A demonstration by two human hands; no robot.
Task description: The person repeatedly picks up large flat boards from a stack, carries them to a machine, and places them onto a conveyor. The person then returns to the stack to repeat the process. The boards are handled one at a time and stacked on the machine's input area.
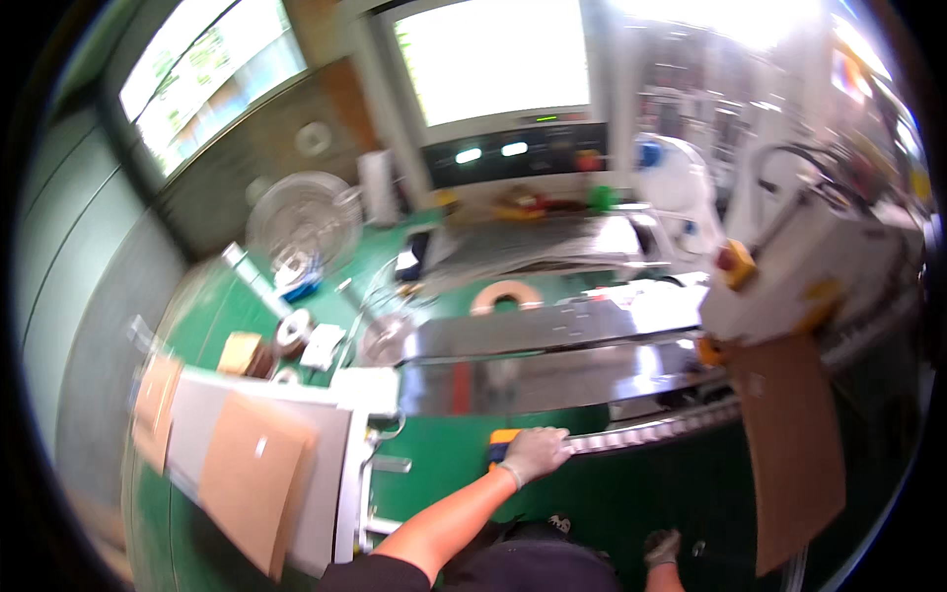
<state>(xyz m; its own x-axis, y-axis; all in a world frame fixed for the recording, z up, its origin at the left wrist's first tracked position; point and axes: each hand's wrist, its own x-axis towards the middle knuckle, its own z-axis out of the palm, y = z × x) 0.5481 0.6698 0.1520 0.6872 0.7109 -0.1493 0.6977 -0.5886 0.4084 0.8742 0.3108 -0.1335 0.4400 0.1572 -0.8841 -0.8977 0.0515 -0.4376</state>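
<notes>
My left hand [536, 455], in a light work glove, reaches forward to the left end of a roller rail [651, 431]. Its fingers look closed. Right against it sits a yellow and dark-blue object [500, 446], partly covered by the hand; whether the grip is on this object or on the rail end is unclear. My right hand [663, 546], gloved too, hangs low near my body, apart from the rail. Motion smears its fingers, and nothing can be made out in them. Beyond the rail runs a shiny metal conveyor bed [552, 380] with a red stripe.
A tall brown cardboard piece [789, 444] stands at right, below a white machine [819, 257] with a red-and-yellow stop button [735, 261]. Folded cartons [258, 464] lie on a grey table at left. Tape rolls [294, 333] and a clear reel [306, 222] are farther back.
</notes>
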